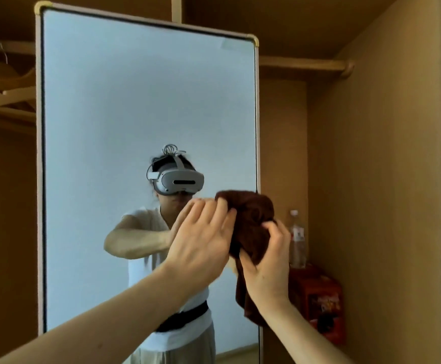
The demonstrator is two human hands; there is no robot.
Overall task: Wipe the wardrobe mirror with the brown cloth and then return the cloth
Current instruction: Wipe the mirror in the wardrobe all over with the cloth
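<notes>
**Two hands hold the brown cloth up by the mirror**

Two bare arms reach up from the bottom of the picture. The right hand (266,261) is closed around the brown cloth (251,222). Its fingers (272,227) curl over the lower part of the bunched cloth and grip it tight. One end of the cloth hangs down in front of the right wrist.

The left hand (201,237) is beside it, with the back of the hand facing us. Its fingers are spread and mostly straight, not closed. The tips touch the left side of the cloth near the top. I cannot tell if the left hand is pinching the cloth or only pressing on it.

The cloth is scrunched into a ball. It sits in front of the right edge of the mirror (135,101), about halfway up. I cannot tell if the cloth is touching the glass.

The mirror is tall, with a pale frame and little yellow corner caps. In the glass you can see the person with a grey headset, a white top and a dark belt.

Behind the mirror is the brown wooden wardrobe (371,153). On the right, past the hands, a clear plastic bottle (297,240) stands on a red box (322,298). On the far left, wooden hangers (6,98) hang from a rail (306,65) that goes across the wardrobe.
</notes>
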